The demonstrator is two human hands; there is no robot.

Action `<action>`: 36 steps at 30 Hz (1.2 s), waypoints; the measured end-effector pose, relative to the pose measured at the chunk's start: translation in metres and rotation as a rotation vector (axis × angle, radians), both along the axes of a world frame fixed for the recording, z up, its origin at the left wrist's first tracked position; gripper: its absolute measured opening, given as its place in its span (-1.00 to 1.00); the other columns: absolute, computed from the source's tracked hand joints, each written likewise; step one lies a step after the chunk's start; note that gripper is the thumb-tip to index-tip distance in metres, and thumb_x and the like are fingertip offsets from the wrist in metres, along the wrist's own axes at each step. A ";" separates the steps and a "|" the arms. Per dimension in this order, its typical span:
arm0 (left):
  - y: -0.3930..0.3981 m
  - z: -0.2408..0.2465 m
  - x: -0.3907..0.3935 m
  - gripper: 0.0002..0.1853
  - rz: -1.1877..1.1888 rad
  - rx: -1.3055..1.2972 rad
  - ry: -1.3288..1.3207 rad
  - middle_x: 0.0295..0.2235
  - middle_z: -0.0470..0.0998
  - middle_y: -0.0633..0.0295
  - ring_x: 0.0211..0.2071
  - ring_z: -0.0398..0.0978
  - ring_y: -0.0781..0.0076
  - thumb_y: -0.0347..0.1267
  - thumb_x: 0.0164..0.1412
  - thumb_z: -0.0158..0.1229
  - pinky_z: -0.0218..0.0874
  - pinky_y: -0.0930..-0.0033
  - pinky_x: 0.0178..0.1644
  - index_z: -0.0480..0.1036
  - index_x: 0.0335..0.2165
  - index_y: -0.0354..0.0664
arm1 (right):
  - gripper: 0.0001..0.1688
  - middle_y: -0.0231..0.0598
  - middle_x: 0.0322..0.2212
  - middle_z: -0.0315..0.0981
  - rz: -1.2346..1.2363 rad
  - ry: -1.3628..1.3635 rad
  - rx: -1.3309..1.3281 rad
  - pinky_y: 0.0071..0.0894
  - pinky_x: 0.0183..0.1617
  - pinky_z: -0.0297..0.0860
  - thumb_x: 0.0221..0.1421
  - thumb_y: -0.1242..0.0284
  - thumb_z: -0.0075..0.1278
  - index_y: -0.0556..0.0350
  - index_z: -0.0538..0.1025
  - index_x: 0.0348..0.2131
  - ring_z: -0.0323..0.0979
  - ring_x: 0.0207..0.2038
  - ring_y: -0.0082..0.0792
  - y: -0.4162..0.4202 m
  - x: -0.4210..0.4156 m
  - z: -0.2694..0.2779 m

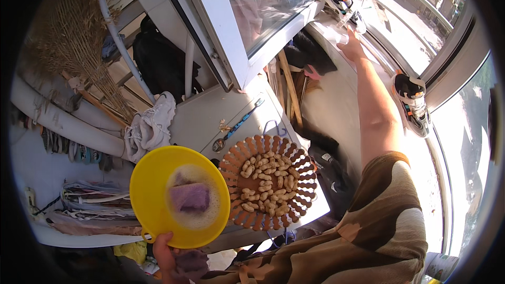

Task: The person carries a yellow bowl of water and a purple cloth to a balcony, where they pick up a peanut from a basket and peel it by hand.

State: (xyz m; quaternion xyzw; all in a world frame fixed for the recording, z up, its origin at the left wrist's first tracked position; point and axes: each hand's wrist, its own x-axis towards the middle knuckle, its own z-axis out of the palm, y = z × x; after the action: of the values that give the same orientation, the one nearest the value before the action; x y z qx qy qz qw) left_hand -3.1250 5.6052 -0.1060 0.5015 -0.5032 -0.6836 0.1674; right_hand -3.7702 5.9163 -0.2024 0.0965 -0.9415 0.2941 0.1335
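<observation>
My left hand (163,253) grips the rim of a yellow plastic basin (148,189) near its small loop handle. Soapy water with foam (201,219) lies in the basin, and a purple cloth (190,197) rests in it. Another purple cloth (191,264) shows just beside that hand; whether it is held is unclear. My right hand (352,47) reaches out over the sunlit windowsill with thumb and forefinger apart. Its fingertips are close to a black-and-white sneaker (344,4); glare hides whether they touch. The matching sneaker (412,102) stands further along the sill, beside my forearm.
A brown slatted basket (232,181) of peanuts (272,169) sits on a white surface (193,120), with a blue toothbrush (240,124) and white sneakers (152,126) nearby. An open window sash (236,47) juts in ahead. Dried reeds (79,43) stand at left; wooden poles (290,90) lean below the sill.
</observation>
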 end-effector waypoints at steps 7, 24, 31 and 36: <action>-0.008 -0.010 0.006 -0.78 -0.030 0.107 0.087 -0.72 0.27 0.32 -0.76 0.15 0.57 -0.32 0.05 -0.05 0.00 0.52 -0.67 0.34 -0.37 -0.27 | -0.01 0.07 0.24 -0.19 0.023 0.060 -0.156 -0.29 0.24 0.07 -0.12 0.36 0.12 -0.16 -0.01 0.25 -0.01 0.23 -0.04 0.007 0.014 -0.009; -0.008 -0.029 0.013 -0.79 -0.019 0.075 0.053 -0.67 0.34 0.29 -0.76 0.16 0.57 -0.36 0.06 -0.05 -0.02 0.53 -0.66 0.37 -0.37 -0.30 | -0.02 -0.30 -0.28 0.40 -0.245 -0.040 -0.698 -0.48 -0.24 0.33 -0.01 0.44 0.11 0.23 -0.10 0.23 0.37 -0.29 -0.46 0.050 -0.045 -0.028; -0.014 -0.033 0.007 -0.81 -0.049 0.083 0.011 -0.73 0.29 0.29 -0.76 0.16 0.56 -0.35 0.08 -0.07 0.00 0.51 -0.64 0.35 -0.44 -0.28 | -0.63 -0.34 -0.49 0.36 -0.223 -0.344 -1.081 -0.50 -0.38 0.35 0.00 0.27 0.15 0.15 0.40 -0.31 0.33 -0.44 -0.47 0.033 -0.037 0.003; -0.014 -0.035 -0.004 -0.81 -0.020 0.126 0.039 -0.73 0.31 0.29 -0.76 0.18 0.56 -0.35 0.08 -0.07 0.00 0.53 -0.65 0.36 -0.48 -0.29 | -0.59 -0.24 -0.38 0.26 -0.227 -0.426 -0.856 -0.28 -0.39 0.46 0.04 0.20 0.11 0.22 0.41 -0.35 0.33 -0.37 -0.38 -0.011 -0.005 0.035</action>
State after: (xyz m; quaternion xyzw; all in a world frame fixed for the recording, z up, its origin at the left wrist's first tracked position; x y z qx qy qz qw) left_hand -3.1285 5.5908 -0.1409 0.4926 -0.4607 -0.7252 0.1384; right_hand -3.7754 5.9055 -0.1670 -0.1327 -0.7469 0.6516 -0.0033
